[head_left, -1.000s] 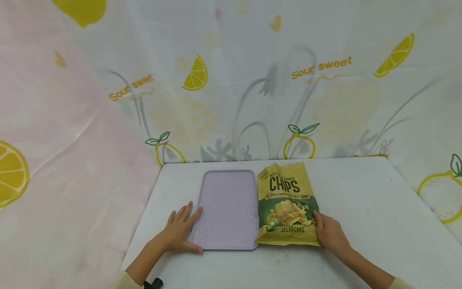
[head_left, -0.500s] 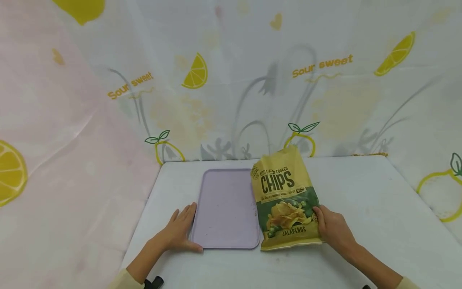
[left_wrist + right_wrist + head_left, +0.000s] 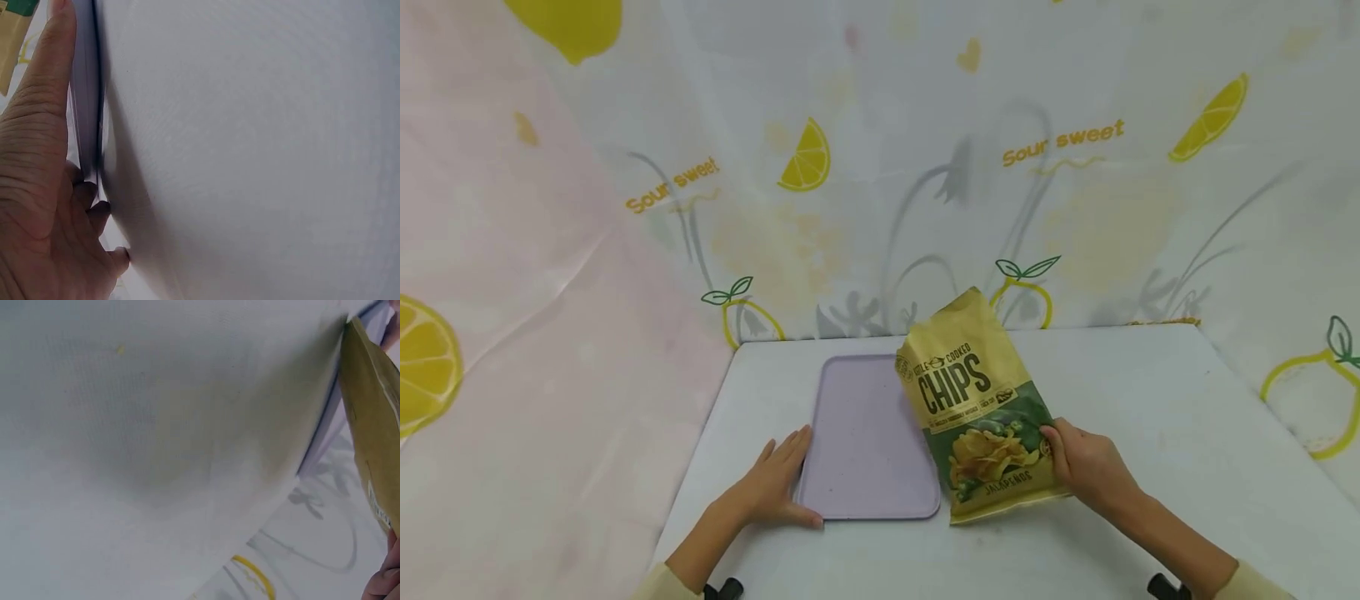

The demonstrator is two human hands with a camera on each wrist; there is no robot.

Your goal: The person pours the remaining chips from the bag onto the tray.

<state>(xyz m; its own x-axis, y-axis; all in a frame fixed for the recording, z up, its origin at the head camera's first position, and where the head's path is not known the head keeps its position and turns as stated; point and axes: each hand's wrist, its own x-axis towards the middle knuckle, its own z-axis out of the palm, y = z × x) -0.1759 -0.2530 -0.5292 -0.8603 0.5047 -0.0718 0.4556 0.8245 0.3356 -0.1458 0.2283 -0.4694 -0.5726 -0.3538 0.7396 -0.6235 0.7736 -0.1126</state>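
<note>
A yellow and green bag of jalapeño chips (image 3: pixel 977 417) leans to the left in the head view, its upper part overlapping the right side of the lilac tray (image 3: pixel 865 450). My right hand (image 3: pixel 1090 462) grips the bag's lower right edge, thumb on the front. The right wrist view shows the bag's plain back (image 3: pixel 369 406) raised at a slant, with its bottom corner close to the table. At the tray's left edge my left hand (image 3: pixel 775 483) rests with straight fingers and spread thumb. The left wrist view has that thumb (image 3: pixel 47 69) alongside the tray's rim.
The tray lies flat on a white table (image 3: pixel 1150 417). Behind it hangs a pale curtain (image 3: pixel 880 167) printed with lemons, and the cloth continues along the left side. Dark wrist camera mounts (image 3: pixel 1165 586) show at the lower edge.
The chip bag has lifted and tilted left, its top swinging over the tray's right side while the right hand keeps its grip. The left hand's fingers have drawn together at the tray's edge.
</note>
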